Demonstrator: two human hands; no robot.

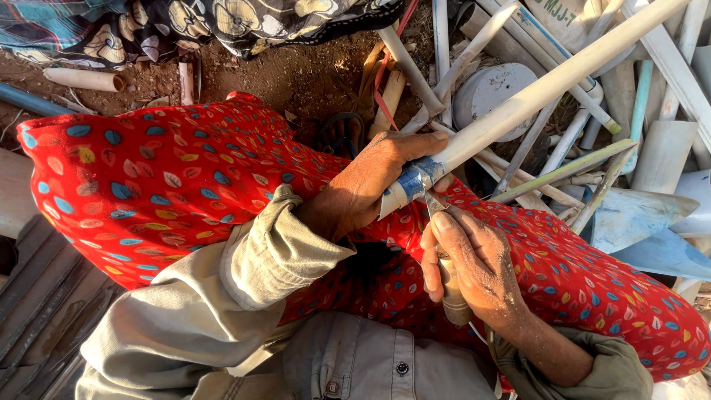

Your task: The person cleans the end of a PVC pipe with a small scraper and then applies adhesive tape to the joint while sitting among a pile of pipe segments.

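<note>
Across the red-clad lap (148,192), the left hand (370,185) gripped a pale pipe (533,96); the right hand (474,270) clenched a knife (448,278) at its blue-wrapped end (409,184). A slip could have cut the nearby left-hand fingers (429,141).

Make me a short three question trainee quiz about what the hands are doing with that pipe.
1. True or false: the left hand grips the long pale pipe near its blue-marked end.
2. What does the right hand hold? A) knife B) hammer C) brush
3. What colour is the patterned cloth across the lap?

Key: 1 true; 2 A, its blade tip touching the pipe's end; 3 red.
</note>
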